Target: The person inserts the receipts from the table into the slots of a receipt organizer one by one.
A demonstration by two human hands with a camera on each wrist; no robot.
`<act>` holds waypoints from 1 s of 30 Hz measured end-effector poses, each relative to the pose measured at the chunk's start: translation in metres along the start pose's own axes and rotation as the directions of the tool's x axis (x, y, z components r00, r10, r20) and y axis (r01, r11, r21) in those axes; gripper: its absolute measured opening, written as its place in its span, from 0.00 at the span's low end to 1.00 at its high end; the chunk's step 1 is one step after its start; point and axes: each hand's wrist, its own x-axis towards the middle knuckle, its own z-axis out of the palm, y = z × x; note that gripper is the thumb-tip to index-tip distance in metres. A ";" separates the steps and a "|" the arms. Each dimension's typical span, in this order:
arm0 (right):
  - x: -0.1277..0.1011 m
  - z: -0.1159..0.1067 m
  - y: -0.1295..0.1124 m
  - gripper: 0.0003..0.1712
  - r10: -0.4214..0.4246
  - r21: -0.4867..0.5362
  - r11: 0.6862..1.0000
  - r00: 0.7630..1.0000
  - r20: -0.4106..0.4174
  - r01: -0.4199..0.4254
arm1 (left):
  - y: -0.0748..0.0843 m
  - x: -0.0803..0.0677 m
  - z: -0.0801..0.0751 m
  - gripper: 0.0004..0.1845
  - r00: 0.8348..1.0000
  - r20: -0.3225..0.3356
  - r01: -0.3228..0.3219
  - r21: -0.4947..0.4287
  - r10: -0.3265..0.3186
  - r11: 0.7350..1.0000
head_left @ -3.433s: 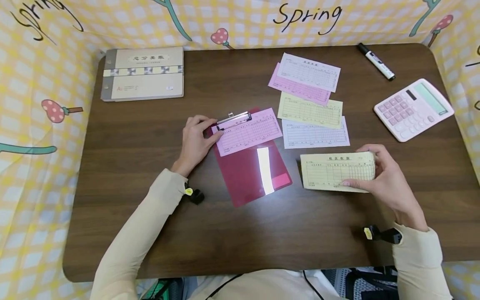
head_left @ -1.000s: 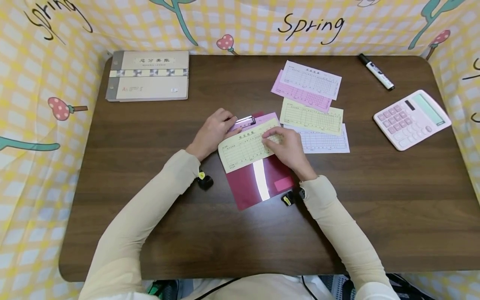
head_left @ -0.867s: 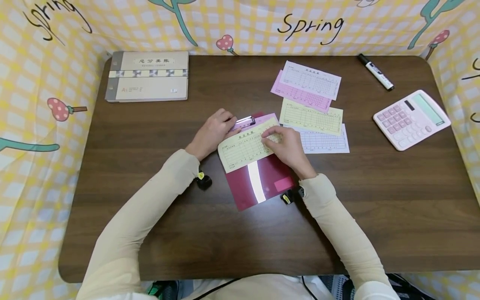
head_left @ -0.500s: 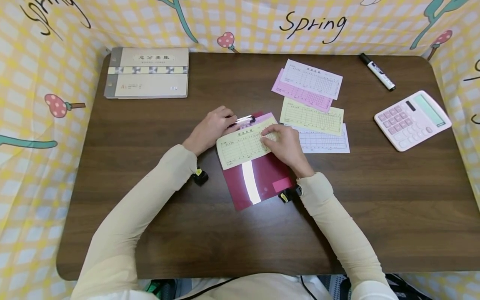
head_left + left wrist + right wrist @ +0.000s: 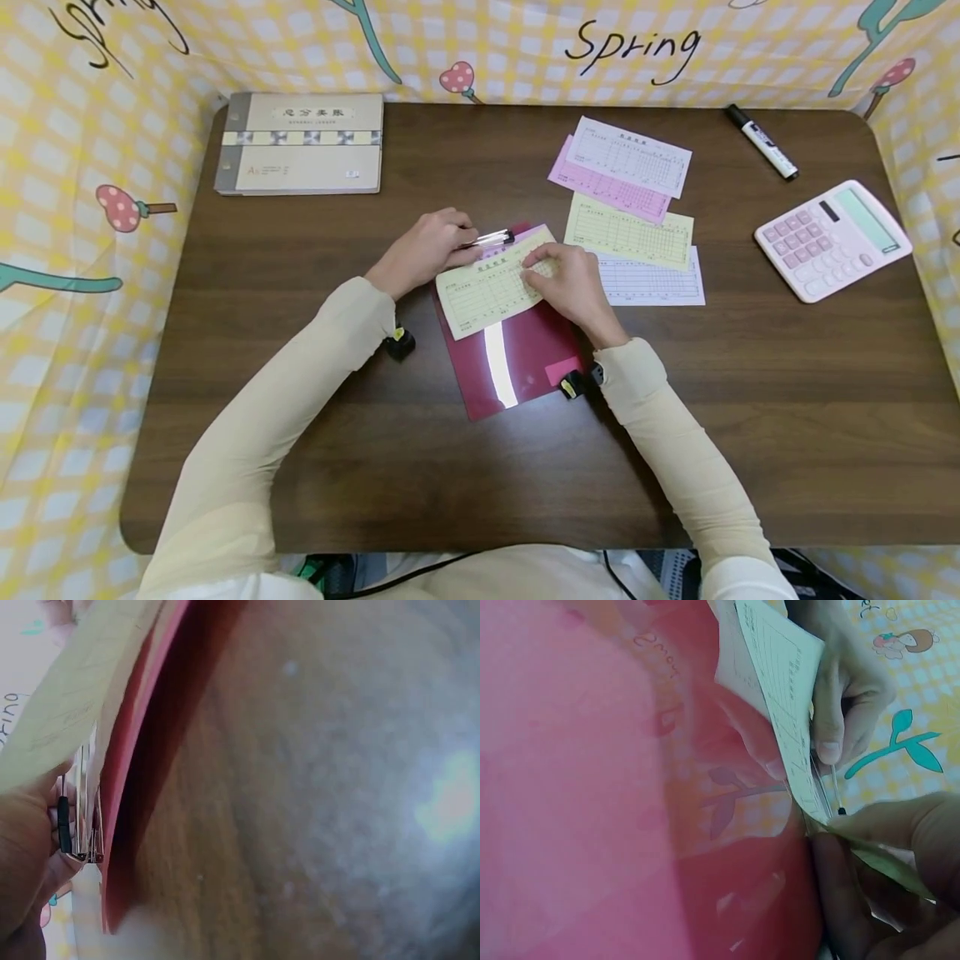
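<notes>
Your left hand (image 5: 423,250) squeezes the metal clip (image 5: 491,240) of the red clipboard (image 5: 517,358) at the middle of the dark wood-grain tabletop (image 5: 787,400). Your right hand (image 5: 566,279) pinches a yellow form (image 5: 480,292) and holds it at the clip. A ledger (image 5: 300,143) lies at the far left corner, a pink calculator (image 5: 832,239) at the right edge, and a marker (image 5: 763,142) at the far right corner. Yellow checked cloth (image 5: 67,250) printed "Spring" walls the table.
</notes>
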 end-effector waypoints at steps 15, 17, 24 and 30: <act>0.001 -0.001 0.001 0.10 0.056 0.075 0.996 0.998 0.000 -0.056 | 0.002 0.003 -0.002 0.15 0.999 0.047 0.010 0.020 -0.011 1.000; 0.001 -0.001 0.001 0.10 0.063 0.084 0.994 0.998 0.003 -0.063 | 0.003 0.002 -0.002 0.16 0.999 0.049 0.016 0.027 -0.017 1.000; -0.002 -0.002 -0.001 0.10 0.100 0.148 0.984 0.995 0.013 -0.101 | 0.002 0.002 -0.001 0.18 0.999 0.042 0.018 0.040 -0.020 0.999; -0.004 -0.003 -0.002 0.10 0.112 0.168 0.979 0.994 0.014 -0.113 | 0.003 0.001 0.000 0.18 0.999 0.032 0.022 0.041 -0.023 0.999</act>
